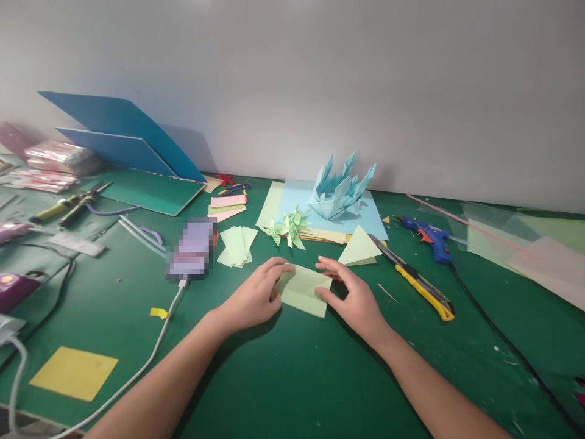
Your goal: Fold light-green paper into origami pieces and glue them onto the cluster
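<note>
A pale green sheet of paper (305, 292), with a crease across it, is between my two hands above the green table. My left hand (258, 296) is closed on its left edge, fingertips at the back corner and thumb at the near side. At its right edge, the thumb of my right hand (354, 299) lies on the paper; the other fingers curl near the back corner. Just beyond my right hand lies a folded pale green paper (360, 247). Small green folded paper flowers (292, 227) and a stack of pale green slips (237, 246) are behind my left hand.
A blue origami piece (339, 198) stands on coloured sheets at the back. A yellow utility knife (420, 285) and a blue glue gun (427, 236) with its cord lie right. Left are a phone (192, 247) on a white cable (159, 341), pliers (68, 207) and a yellow paper (74, 373).
</note>
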